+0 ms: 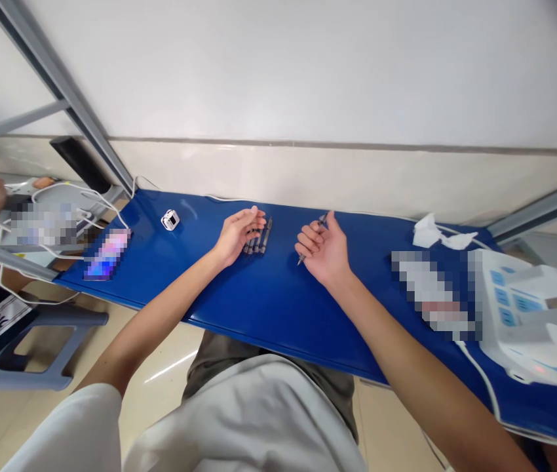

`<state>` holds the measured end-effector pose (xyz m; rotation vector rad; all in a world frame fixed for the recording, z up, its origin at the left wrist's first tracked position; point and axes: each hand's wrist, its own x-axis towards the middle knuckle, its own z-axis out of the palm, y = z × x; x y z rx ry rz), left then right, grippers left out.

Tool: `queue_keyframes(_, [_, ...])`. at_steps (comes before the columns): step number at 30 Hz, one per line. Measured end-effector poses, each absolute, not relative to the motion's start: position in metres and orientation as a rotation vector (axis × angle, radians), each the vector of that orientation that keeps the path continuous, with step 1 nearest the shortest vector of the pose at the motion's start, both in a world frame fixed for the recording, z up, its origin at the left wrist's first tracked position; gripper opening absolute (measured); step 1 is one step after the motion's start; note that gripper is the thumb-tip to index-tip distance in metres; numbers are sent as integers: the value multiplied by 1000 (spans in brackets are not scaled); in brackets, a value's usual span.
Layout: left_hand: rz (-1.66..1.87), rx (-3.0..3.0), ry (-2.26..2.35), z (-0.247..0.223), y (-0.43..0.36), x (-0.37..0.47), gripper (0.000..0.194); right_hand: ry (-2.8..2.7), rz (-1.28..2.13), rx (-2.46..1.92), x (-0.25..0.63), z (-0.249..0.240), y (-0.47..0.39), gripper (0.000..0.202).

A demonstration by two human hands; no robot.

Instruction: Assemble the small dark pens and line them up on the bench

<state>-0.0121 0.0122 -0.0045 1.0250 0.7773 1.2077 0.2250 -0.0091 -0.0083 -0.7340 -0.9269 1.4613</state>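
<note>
We are at the blue table (268, 308) with both hands out over it, and the landmark we go by is the small row of dark pens (257, 242) lying side by side near the table's far edge. Our left hand (236, 235) rests right at that row, fingers loosely curled and touching the pens from the left, not closed around any of them. Just to the right of the row, clear of it, our right hand (324, 250) is closed around one single pen (314, 236), which pokes out above the fingers and below the palm at a slant.

We judge the step in hand to be working through the pens one at a time: one is taken up, the others wait in the row. The next move, as we read it, calls for a firm pinch on the held pen while our left hand steadies the row.

Well left of the row sits a small white cube (170, 219); far right of it lie crumpled tissue (430, 233) and a white machine (529, 314).
</note>
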Motion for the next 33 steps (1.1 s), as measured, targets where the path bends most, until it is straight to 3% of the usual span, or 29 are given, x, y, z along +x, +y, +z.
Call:
queue_keyframes(18, [1274, 992, 804, -5, 16, -14, 49, -874, 1440, -686, 238, 0, -21, 74])
queue_keyframes(33, [1272, 995, 781, -8, 18, -15, 48, -804, 1530, -656, 233, -4, -22, 67])
